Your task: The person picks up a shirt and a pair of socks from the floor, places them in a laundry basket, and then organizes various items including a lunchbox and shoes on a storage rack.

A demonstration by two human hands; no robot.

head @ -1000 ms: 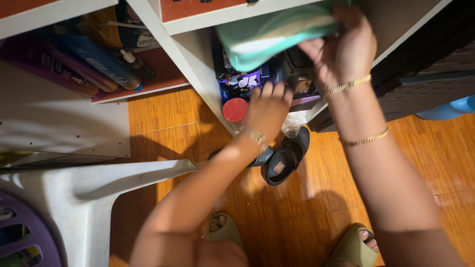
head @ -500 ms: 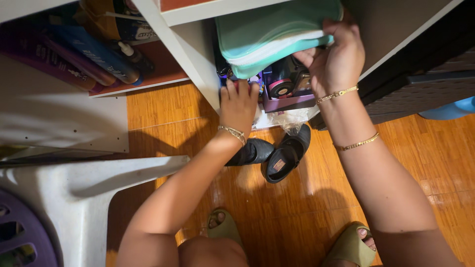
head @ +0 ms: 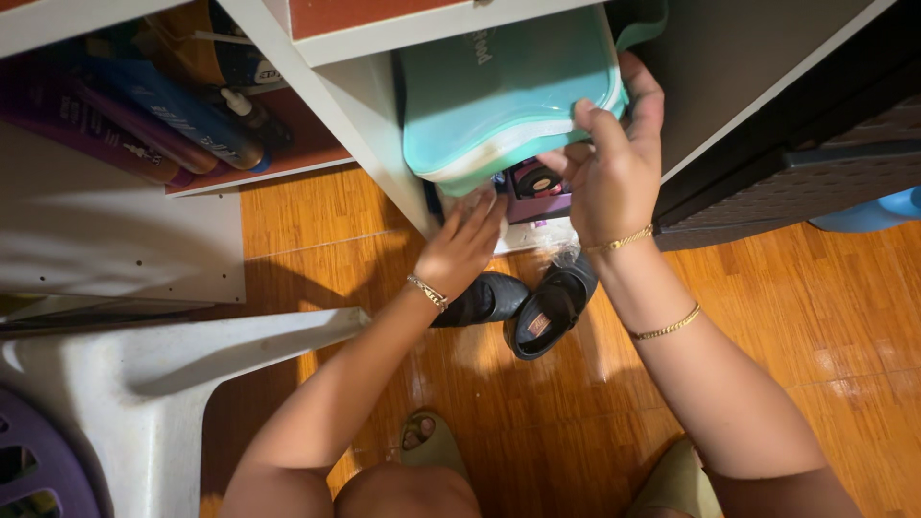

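My right hand grips the near edge of a teal zippered pouch that sits in the lower cubby of a white shelf unit, fingers curled over its corner. My left hand reaches under the pouch at the cubby's front edge, fingers spread and touching the pouch's underside; it holds nothing that I can see. Below the pouch, a purple box with a round dark item shows inside the cubby. Gold bracelets circle both wrists.
A pair of small dark shoes lies on the wooden floor in front of the shelf. Bottles and tubes lie in the left cubby. A white plastic chair stands at left, a dark woven drawer unit at right.
The teal pouch has been pushed flatter and deeper into the cubby. My left hand moved from the red-lidded jar up to the pouch's underside; the jar is now hidden.
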